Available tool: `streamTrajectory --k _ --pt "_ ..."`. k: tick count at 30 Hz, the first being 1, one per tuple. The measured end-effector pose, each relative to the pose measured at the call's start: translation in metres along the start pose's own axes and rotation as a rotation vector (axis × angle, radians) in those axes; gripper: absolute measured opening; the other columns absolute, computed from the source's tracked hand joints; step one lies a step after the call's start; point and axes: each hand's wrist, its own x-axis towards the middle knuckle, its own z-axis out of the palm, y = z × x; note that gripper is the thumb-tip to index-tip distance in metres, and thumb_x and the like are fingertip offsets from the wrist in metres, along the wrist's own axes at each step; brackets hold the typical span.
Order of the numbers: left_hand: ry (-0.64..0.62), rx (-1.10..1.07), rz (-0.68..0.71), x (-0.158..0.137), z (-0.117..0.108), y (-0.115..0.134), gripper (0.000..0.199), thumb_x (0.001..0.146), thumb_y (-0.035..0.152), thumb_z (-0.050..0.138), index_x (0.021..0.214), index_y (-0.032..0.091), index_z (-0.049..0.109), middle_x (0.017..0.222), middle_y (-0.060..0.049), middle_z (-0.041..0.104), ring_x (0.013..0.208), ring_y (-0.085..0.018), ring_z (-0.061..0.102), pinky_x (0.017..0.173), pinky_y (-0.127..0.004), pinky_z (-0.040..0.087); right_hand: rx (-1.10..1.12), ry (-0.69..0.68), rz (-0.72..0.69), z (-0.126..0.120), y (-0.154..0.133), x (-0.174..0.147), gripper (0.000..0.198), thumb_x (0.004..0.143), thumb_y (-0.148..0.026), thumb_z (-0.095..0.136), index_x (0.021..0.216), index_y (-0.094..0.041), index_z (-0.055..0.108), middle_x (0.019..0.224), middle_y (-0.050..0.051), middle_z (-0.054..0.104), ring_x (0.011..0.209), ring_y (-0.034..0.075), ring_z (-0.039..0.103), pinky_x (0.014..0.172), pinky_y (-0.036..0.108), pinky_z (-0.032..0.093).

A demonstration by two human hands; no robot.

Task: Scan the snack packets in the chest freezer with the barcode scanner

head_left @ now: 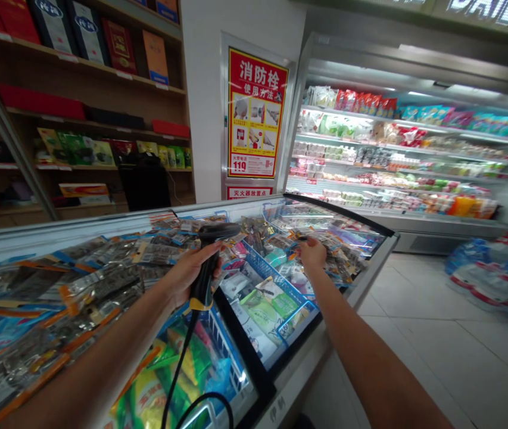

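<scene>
Both arms (pixel 356 345) are bare, stretched forward; the left hand (pixel 187 273) curls in a grip, the right hand (pixel 314 256) bends downward.

Bright fridge (pixel 441 226), dim LHS, blurry RHS

Shop with stocked display fridge (pixel 432 224)
</scene>
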Motion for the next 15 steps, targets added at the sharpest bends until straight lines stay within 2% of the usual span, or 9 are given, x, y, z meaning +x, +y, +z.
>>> streamTrajectory --k 3,6,8,11,15 --pt "0.027 -0.026 0.018 -0.005 -0.003 -0.002 0.025 0.069 0.038 0.057 0.074 0.014 0.052 0.053 0.004 0.051 0.043 -0.006 0.045 0.040 -0.017 0.035 -0.245 -0.091 -0.137 0.022 -0.011 -0.031 0.030 0.069 -0.029 0.050 0.093 -0.015 0.060 0.079 0.006 0.065 0.071 0.016 0.061 0.062 0.025 0.046" --pt "0.074 -0.010 0.032 -0.011 -0.009 -0.001 0.024 0.069 0.037 0.058 0.075 0.014 0.052 0.054 0.004 0.051 0.043 -0.006 0.046 0.041 -0.016 0.034 -0.480 -0.356 -0.217 0.056 -0.029 -0.069 0.029 0.070 -0.036 0.052 0.090 -0.018 0.062 0.087 0.006 0.065 0.082 0.019 0.059 0.070 0.028 0.043" --pt "0.089 -0.007 0.036 -0.013 -0.013 0.001 0.026 0.069 0.038 0.057 0.078 0.014 0.053 0.054 0.004 0.052 0.043 -0.006 0.045 0.041 -0.016 0.034 -0.620 -0.482 -0.239 0.077 -0.041 -0.090 0.033 0.071 -0.045 0.050 0.089 -0.020 0.062 0.090 0.007 0.064 0.086 0.021 0.058 0.071 0.030 0.043" --pt "0.085 -0.021 0.038 -0.013 -0.017 0.003 0.028 0.068 0.040 0.058 0.080 0.015 0.054 0.055 0.004 0.052 0.044 -0.006 0.046 0.042 -0.016 0.034 -0.785 -0.535 -0.251 0.098 -0.053 -0.108 0.046 0.068 -0.056 0.048 0.092 -0.019 0.062 0.099 0.011 0.061 0.098 0.024 0.053 0.078 0.034 0.040" --pt "0.082 -0.024 0.032 -0.009 -0.019 0.004 0.029 0.067 0.041 0.059 0.080 0.016 0.054 0.056 0.004 0.052 0.044 -0.006 0.046 0.043 -0.017 0.034 -0.860 -0.553 -0.242 0.109 -0.051 -0.106 0.057 0.058 -0.059 0.055 0.095 -0.016 0.059 0.107 0.014 0.056 0.106 0.028 0.046 0.083 0.038 0.037"
